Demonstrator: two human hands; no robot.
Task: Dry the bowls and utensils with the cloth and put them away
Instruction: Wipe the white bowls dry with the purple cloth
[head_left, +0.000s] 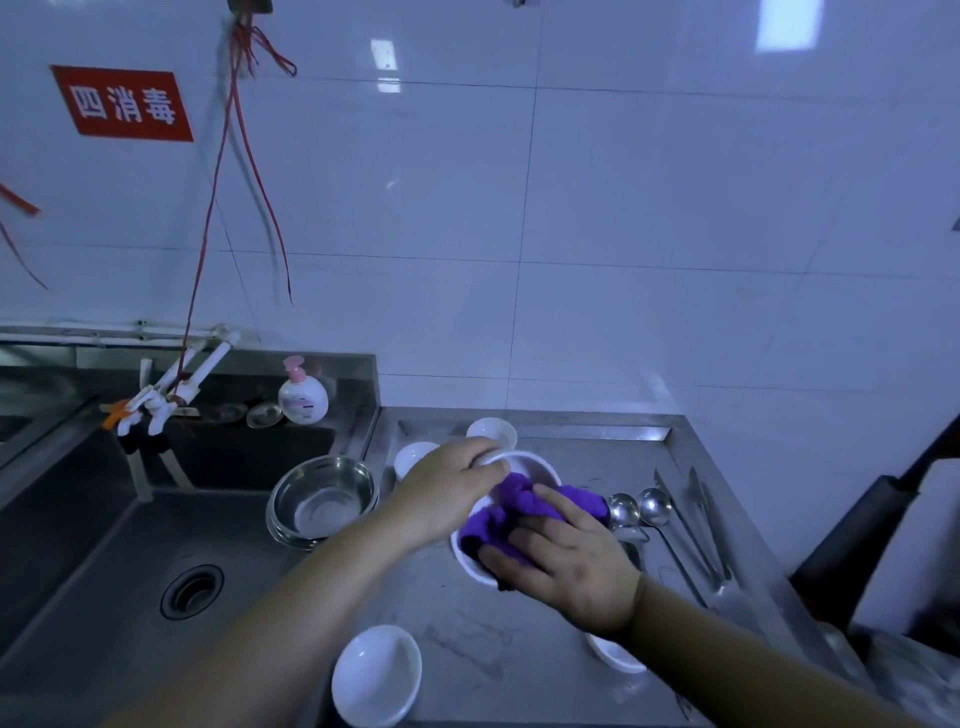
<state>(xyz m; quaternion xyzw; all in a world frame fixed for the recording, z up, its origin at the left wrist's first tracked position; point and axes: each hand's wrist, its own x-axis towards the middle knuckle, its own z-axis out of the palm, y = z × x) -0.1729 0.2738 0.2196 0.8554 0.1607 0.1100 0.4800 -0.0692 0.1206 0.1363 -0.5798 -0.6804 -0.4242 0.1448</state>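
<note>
The round white ceramic bowl (540, 467) sits tilted over the middle of the stainless steel bench (467, 639), lifted toward the person. The left hand (447, 493) grips its far rim, fingers curled over the edge. The right hand (566, 561) presses a soft purple cloth (514, 506) into the bowl's hollow, its fingers (550, 501) spread and fairly straight on top of the fabric.

The bowl looks glazed, stiff and moderately heavy for its size; if damp it is probably slippery, and it would likely chip or break against the steel if dropped. The rim is the sensible place to hold it, thumb inside and fingers outside, as the left hand seems to do. The cloth is limp and bunches easily, so it most likely needs an open palm to keep it against the curve.

Much of the bowl is covered: the cloth fills its inside, and the right hand hides its near wall. The left thumb cannot be seen. A second white bowl (615, 657) near the bench's right edge is mostly hidden under the right wrist. A white shallow bowl (376, 675) at the near edge is cut off by the frame. Whether any surface is still wet cannot be told in this dim, blurred view.
</note>
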